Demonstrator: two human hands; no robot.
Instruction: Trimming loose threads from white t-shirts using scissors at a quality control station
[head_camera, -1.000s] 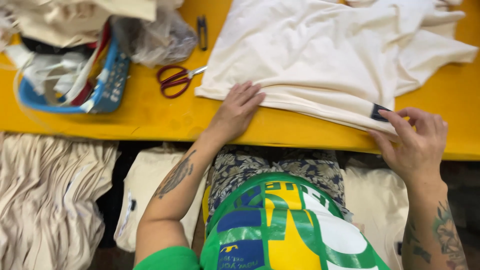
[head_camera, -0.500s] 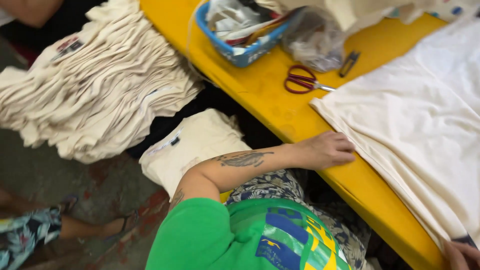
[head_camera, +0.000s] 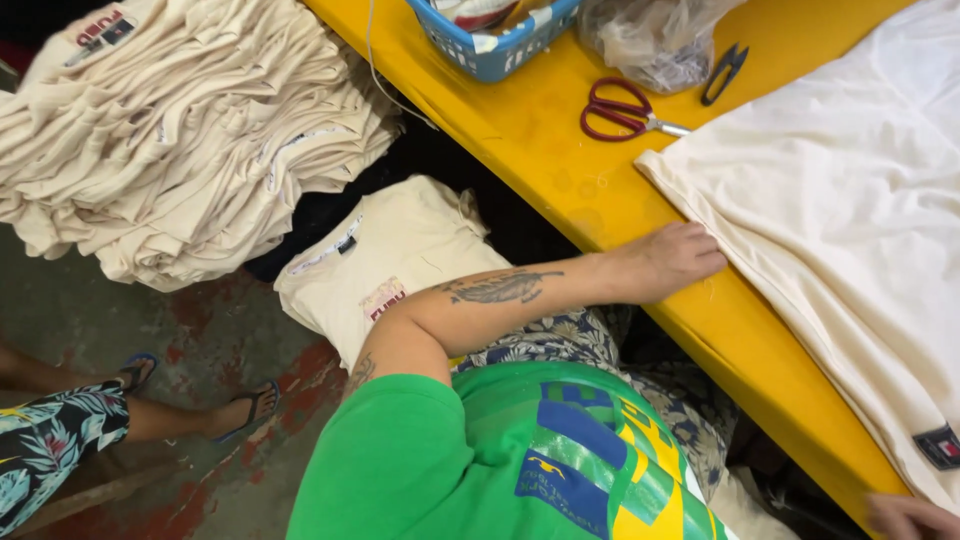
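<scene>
A cream garment (head_camera: 850, 230) is seen spread flat on a yellow table (head_camera: 560, 150), its near-left corner pressed down by the left hand (head_camera: 672, 262), whose fingers (head_camera: 705, 255) lie extended and flat against the cloth edge rather than closed around it. The tattooed left forearm is stretched across the table's near edge from a green printed shirt (head_camera: 500, 460). Only the fingertips of the right hand (head_camera: 912, 516) are shown at the lower right corner, just beside the garment's near hem and close to a small dark label (head_camera: 940, 446); whether anything is gripped there cannot be told. Red-handled scissors (head_camera: 625, 110) are laid on the table just beyond the garment's far-left corner, with small black snips (head_camera: 722, 72) and a crumpled clear plastic bag (head_camera: 655, 35) farther off. A blue plastic basket (head_camera: 490, 45) is placed at the table's far left. Below the table, a tall stack of folded cream garments (head_camera: 170, 130) and a smaller folded pile (head_camera: 385, 260) are kept to the left. Another person's sandalled feet (head_camera: 240, 410) are seen on the floor at lower left.
</scene>
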